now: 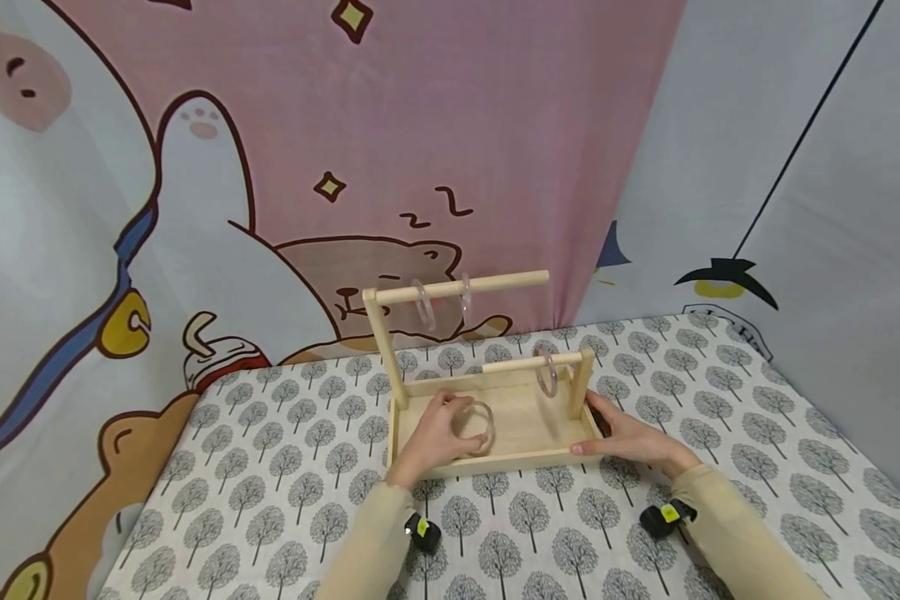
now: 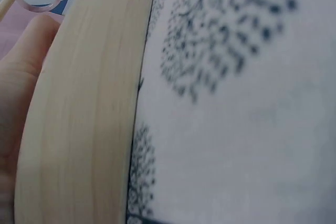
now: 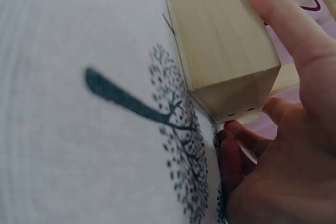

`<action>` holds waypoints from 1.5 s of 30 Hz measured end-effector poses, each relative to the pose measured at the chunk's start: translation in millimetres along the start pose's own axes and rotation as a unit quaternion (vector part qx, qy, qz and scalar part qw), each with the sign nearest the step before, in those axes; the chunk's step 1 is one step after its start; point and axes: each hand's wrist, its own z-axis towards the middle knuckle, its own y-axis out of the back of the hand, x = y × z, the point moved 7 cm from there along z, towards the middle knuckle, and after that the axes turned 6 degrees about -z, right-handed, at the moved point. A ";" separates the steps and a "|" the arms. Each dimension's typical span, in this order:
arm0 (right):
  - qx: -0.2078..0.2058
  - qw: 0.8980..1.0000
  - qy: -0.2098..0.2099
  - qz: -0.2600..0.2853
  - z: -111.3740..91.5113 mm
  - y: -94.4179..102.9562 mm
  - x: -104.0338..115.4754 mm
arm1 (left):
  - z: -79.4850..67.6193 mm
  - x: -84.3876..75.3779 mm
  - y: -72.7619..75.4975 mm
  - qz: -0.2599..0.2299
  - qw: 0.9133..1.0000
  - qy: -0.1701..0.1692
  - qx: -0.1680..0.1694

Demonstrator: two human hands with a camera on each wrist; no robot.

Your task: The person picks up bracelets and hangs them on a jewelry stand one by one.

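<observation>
A pale wooden stand (image 1: 528, 460) has a shallow tray base and two posts, each with a horizontal rod. In the tray's left half, my left hand (image 1: 438, 433) holds a translucent bangle (image 1: 489, 417) between thumb and fingers. My right hand (image 1: 630, 437) grips the tray's right front corner, thumb over the front wall and fingers at the end. Two bangles hang on the upper rod (image 1: 506, 282), and another bangle (image 1: 546, 372) hangs on the lower rod (image 1: 510, 364). In the left wrist view, the tray's front wall (image 2: 89, 103) hides most of the left hand.
The stand rests on a tablecloth (image 1: 300, 500) printed with grey trees. Behind it hangs a curtain (image 1: 510, 125) with cartoon animals. The upper rod sticks out to the right from the left post (image 1: 384, 346); the lower rod points left from the right post (image 1: 581, 383).
</observation>
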 end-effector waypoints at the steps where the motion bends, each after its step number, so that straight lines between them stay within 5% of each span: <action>1: 0.000 1.000 0.001 0.000 0.4 0.2 -0.2 | -0.7 0.1 1.5 -0.005 1.000 0.000 -0.005; 21: -0.003 1.000 0.013 0.014 -0.4 1.1 0.9 | -8.1 -11.6 24.2 -0.006 0.995 -0.058 -0.085; 31: -0.001 1.000 0.008 0.016 0.0 -0.4 -2.1 | -6.8 -15.1 30.3 -0.058 0.992 -0.045 -0.098; 45: -0.004 1.000 0.014 0.008 0.0 0.5 1.4 | -3.4 -28.6 42.9 -0.038 0.988 -0.050 -0.142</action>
